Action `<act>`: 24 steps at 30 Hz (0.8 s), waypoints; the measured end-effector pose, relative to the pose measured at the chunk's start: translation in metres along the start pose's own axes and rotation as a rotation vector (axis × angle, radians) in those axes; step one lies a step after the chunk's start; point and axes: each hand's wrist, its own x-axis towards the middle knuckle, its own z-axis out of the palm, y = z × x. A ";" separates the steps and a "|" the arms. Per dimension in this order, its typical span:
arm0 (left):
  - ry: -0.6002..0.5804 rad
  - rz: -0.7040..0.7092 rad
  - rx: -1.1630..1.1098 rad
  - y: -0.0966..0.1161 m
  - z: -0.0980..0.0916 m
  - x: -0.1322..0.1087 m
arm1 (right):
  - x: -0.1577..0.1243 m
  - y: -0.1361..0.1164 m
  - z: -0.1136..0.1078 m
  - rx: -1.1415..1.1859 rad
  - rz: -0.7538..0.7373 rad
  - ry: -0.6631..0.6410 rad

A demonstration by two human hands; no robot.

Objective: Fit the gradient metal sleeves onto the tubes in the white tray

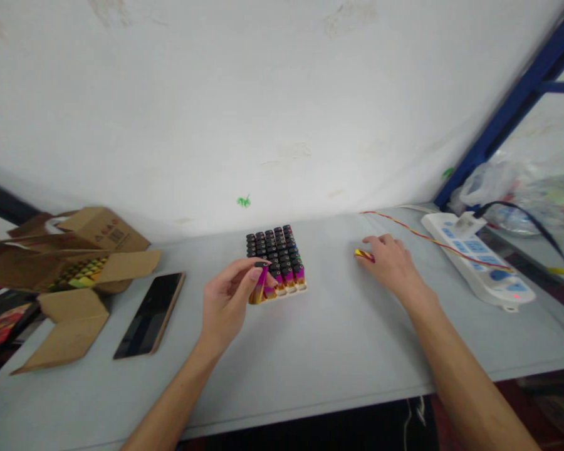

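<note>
My left hand (pixel 228 297) pinches a slim tube (pixel 259 287) with a black top and a shiny purple-to-gold body, held tilted at the front left corner of a white tray (pixel 291 291). Rows of similar black-topped tubes (pixel 277 250) stand upright in that tray, and my fingers hide part of its front row. Off to the right, low over the table, my right hand (pixel 392 263) is closed with a small yellow and dark red piece (pixel 364 255) sticking out by the thumb. Its exact kind does not show.
An open cardboard box (pixel 84 250) with yellow-topped items stands at the left, beside a dark phone (pixel 150 316). A white power strip (pixel 479 260) lies at the right, crossed by a twisted red-yellow wire (pixel 432 239). Behind the table (pixel 338 351) rises a white wall (pixel 282 113).
</note>
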 end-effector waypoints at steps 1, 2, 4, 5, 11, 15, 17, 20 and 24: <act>0.000 0.010 -0.004 -0.001 0.000 -0.001 | 0.000 0.000 -0.001 0.000 0.005 -0.052; -0.009 0.026 0.005 -0.003 0.000 -0.002 | 0.000 0.000 -0.001 0.008 0.005 -0.095; -0.056 0.094 0.080 -0.006 0.001 -0.003 | 0.002 -0.002 -0.001 0.038 -0.006 -0.138; -0.091 0.155 0.150 -0.007 0.001 -0.003 | 0.003 -0.003 -0.001 0.053 -0.021 -0.147; -0.155 0.569 0.529 -0.015 0.006 0.004 | 0.007 -0.014 -0.002 0.169 -0.147 -0.146; -0.177 0.631 0.570 -0.028 0.005 0.008 | 0.004 -0.021 -0.004 0.223 -0.185 -0.134; -0.186 0.634 0.589 -0.033 0.003 0.009 | 0.002 -0.025 -0.006 0.213 -0.179 -0.148; -0.208 0.635 0.612 -0.034 -0.002 0.011 | 0.000 -0.028 -0.010 0.192 -0.162 -0.165; -0.276 0.639 0.629 -0.026 -0.008 0.013 | 0.001 -0.029 -0.013 0.196 -0.162 -0.165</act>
